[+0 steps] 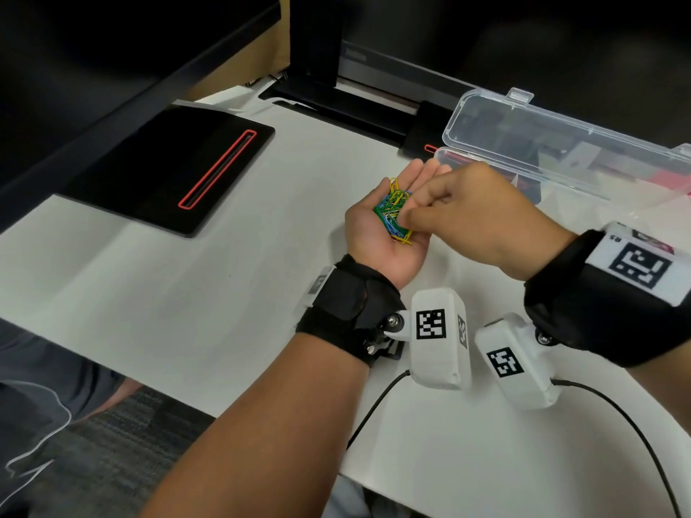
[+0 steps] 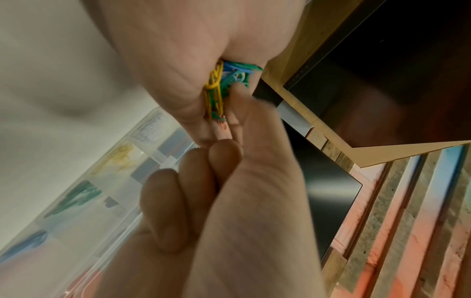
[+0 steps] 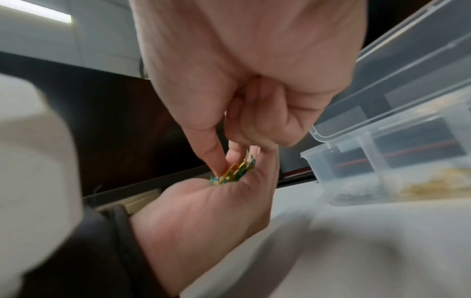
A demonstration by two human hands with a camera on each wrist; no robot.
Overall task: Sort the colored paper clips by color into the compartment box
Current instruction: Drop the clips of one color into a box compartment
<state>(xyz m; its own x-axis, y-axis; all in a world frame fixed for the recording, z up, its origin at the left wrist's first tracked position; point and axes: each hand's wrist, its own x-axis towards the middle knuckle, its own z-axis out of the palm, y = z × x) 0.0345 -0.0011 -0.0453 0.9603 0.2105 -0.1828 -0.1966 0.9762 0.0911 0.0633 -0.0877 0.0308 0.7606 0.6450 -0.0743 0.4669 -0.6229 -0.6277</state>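
Left forearm (image 1: pixel 261 424) foremost: left grip (image 1: pixel 381 233) lies palm-up, uncurled, as a tray for the mixed paper clips (image 1: pixel 392 211), presumably so the right grip (image 1: pixel 475 214), pinching one clip, has a short reach to the open compartment box (image 1: pixel 561 181) on the counter (image 1: pixel 224 293).

A white worktop (image 1: pixel 224 293) is filling the view, with a black slotted pad (image 1: pixel 149 173) lying at its far left corner. Grey carpet (image 1: pixel 112 461) is showing below its near edge, and a ceiling light strip (image 3: pixel 38 11) is glowing overhead.
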